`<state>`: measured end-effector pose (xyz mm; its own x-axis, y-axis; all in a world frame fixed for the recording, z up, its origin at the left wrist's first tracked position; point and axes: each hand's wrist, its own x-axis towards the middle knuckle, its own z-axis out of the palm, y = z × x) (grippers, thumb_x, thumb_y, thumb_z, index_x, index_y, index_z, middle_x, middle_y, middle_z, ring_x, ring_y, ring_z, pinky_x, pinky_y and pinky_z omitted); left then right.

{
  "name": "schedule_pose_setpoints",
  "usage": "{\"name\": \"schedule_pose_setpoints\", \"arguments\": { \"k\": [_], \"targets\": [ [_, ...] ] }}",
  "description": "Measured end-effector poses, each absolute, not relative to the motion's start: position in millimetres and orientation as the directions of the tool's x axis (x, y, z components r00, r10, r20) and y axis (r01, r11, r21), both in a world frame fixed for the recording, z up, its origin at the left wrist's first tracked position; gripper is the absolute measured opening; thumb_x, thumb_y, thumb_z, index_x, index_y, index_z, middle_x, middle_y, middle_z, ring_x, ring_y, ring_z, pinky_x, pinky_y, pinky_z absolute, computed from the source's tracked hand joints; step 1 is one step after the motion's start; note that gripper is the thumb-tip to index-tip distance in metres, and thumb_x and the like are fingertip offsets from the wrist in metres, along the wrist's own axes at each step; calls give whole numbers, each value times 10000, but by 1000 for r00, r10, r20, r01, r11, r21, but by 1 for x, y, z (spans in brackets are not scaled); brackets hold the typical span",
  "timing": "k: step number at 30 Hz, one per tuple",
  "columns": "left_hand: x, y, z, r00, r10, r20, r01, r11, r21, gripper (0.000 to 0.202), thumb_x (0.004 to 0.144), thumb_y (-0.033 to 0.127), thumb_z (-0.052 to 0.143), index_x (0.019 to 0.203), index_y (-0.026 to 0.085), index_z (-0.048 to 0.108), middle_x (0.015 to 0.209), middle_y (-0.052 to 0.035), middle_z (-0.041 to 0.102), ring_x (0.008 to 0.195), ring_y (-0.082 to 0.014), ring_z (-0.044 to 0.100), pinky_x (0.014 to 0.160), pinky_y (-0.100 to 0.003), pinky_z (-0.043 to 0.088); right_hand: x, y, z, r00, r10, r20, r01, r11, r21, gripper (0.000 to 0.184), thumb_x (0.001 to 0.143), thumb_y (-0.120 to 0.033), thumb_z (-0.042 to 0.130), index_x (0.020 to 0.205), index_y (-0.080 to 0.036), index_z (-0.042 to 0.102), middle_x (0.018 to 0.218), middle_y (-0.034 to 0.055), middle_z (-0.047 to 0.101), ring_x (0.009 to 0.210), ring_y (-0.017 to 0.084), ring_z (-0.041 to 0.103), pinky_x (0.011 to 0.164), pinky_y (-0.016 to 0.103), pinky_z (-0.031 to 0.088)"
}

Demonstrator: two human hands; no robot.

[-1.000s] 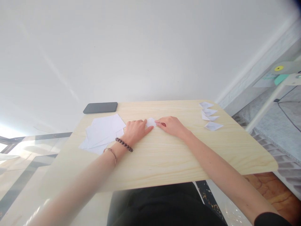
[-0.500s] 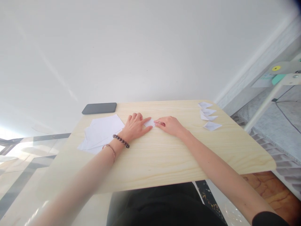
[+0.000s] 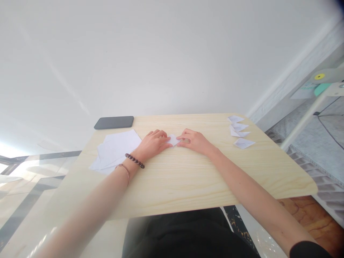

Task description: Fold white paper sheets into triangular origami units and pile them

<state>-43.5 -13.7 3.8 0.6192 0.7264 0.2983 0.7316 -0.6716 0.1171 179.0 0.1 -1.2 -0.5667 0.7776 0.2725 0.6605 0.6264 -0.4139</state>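
Note:
Between my hands, near the middle of the table, lies a small folded piece of white paper (image 3: 174, 140). My left hand (image 3: 155, 142) has its thumb and fingers closed on the paper's left end; a beaded bracelet and a thin bangle are on that wrist. The thumb and forefinger of my right hand (image 3: 194, 141) hold the paper's right end. Fingertips cover both ends of the piece, so its full shape is partly hidden.
White paper sheets (image 3: 118, 148) lie loosely stacked beside my left wrist. A dark phone (image 3: 114, 122) rests at the table's back left corner. Several folded white paper pieces (image 3: 244, 143) line the right side of the wooden table (image 3: 185, 186). A white wall rises behind.
My left thumb and fingers have gone from spread across the paper to closed at its left end. The right thumb and forefinger are further apart at the right end.

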Motion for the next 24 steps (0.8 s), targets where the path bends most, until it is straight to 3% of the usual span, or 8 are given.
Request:
{"name": "schedule_pose_setpoints", "arguments": {
  "k": [6,11,19,24],
  "targets": [
    [-41,-15,4,617,716,327,732,-675,97,365,889,376,302,1038,216,594,986,-67,557,935,-180,483,829,-327,367,178,0,-4,-578,743,338,637,670,-382,280,837,-392,428,929,-246,650,944,20,553,653,81,508,645,223,379],
    [-42,-14,4,630,704,327,725,-684,75,361,866,422,350,1033,215,593,970,-65,567,900,-178,499,805,-313,386,174,0,-7,-579,725,373,625,688,-369,308,874,-345,362,872,-199,633,914,36,578,740,107,536,680,227,382],
    [-41,-12,1,645,669,369,711,-703,30,302,887,296,340,901,183,620,885,-62,600,846,-166,516,710,-281,405,169,0,-9,-625,651,430,566,758,-325,256,870,-295,375,870,-191,609,891,45,586,807,136,526,739,260,399],
    [-41,-10,-1,608,701,373,724,-682,100,252,868,292,385,899,167,601,823,-64,608,791,-166,538,682,-272,409,166,1,-11,-585,651,484,535,758,-373,223,861,-248,384,872,-175,594,876,65,587,860,165,501,789,302,396]
  ]
}}
